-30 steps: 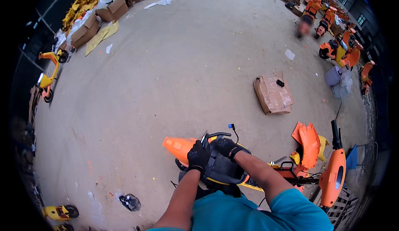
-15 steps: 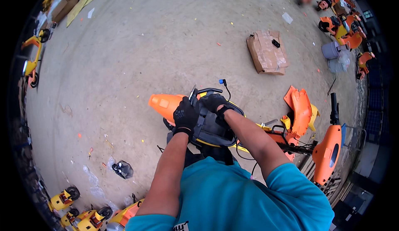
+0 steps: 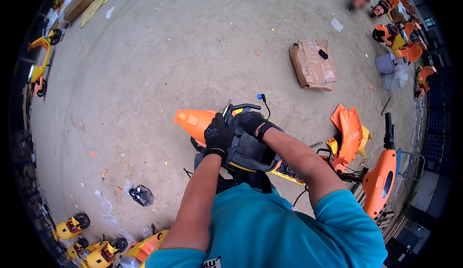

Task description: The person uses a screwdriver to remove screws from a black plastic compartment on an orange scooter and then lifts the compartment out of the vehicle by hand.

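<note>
In front of me stands a partly stripped electric scooter with a black seat compartment (image 3: 253, 147) and an orange tail cover (image 3: 193, 119). My gloved left hand (image 3: 219, 133) is closed around a slim silver metal tool (image 3: 227, 106), its tip pointing away from me; its exact kind cannot be made out. Close beside it, over the far edge of the compartment, my gloved right hand (image 3: 251, 123) has its fingers curled in. Whatever they grip is hidden. Beyond the hands runs a black grab rail (image 3: 248, 106), and a cable with a blue connector (image 3: 261, 97) sticks up there.
Orange body panels (image 3: 349, 130) lie on the floor right of the scooter, near its orange handlebar cover (image 3: 378, 186). Farther off sits a taped cardboard box (image 3: 313, 65) with a small black part on top. Buckets (image 3: 385, 64) and more scooters line the sides.
Both hands stay at the same spot on the scooter, the left still holding the metal tool. The whole view has shifted slightly, and my right forearm has swung a little outward.
</note>
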`<state>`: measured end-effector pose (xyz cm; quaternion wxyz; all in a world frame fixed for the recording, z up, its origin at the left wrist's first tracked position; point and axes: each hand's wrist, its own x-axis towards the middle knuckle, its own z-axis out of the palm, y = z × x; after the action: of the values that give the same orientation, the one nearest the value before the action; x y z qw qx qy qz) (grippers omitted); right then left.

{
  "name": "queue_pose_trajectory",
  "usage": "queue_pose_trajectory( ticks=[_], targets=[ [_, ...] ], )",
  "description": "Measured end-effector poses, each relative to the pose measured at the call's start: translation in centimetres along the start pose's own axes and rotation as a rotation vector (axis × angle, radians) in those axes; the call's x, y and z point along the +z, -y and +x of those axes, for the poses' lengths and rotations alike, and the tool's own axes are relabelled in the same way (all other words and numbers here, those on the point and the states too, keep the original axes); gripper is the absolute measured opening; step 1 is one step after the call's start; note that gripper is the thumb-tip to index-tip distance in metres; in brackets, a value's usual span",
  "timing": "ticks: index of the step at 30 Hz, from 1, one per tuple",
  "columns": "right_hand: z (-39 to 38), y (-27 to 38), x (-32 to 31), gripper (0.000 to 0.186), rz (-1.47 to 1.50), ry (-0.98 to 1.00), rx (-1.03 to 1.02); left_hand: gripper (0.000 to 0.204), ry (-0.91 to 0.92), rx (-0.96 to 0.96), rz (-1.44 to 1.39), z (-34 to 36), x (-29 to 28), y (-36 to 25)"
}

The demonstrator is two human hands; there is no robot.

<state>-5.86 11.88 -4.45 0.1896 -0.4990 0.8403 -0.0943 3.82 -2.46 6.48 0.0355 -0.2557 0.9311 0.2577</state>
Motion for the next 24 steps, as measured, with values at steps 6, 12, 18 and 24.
queue_pose_trajectory(
  ticks=[6,12,18,24],
  targets=[
    [-0.1,-0.1,-1.3,0.028,0.263,0.124,0.240,0.040,-0.017,-0.012,0.019,-0.1,0.1,0.1],
    [0.0,1.9,-2.7,0.032,0.193,0.104,0.429,0.035,-0.033,-0.018,-0.022,-0.4,-1.0,-0.2],
    [0.0,-0.2,1.6,0.028,0.193,-0.020,0.482,0.037,-0.027,0.011,0.004,-0.1,0.2,-0.9],
    [0.8,2.4,0.5,0.021,0.126,-0.142,0.311,0.040,-0.059,-0.030,0.021,-0.4,-1.3,-1.2]
  ],
)
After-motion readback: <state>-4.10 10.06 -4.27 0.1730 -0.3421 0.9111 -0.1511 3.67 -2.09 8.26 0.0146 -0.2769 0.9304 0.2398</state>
